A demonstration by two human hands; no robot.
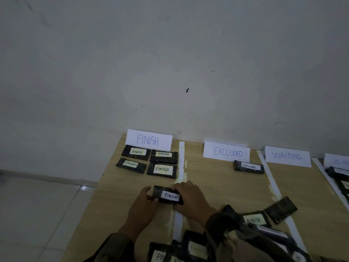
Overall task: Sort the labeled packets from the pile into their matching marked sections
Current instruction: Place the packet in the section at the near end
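Note:
A dark packet labeled FINISH lies on the wooden board, just left of the white tape strip. My left hand grips its left end and my right hand grips its right end. Several FINISH packets lie in two rows beneath the FINISH sign. One EXCLUDED packet sits below the EXCLUDED sign. The section under the WAITING sign holds no packet. The pile lies at the near edge, partly hidden by my right sleeve.
White tape strips divide the board into sections. A loose dark packet lies across the strip by the WAITING section. A fourth section at far right holds several packets. Tiled floor lies left of the board; a wall stands behind.

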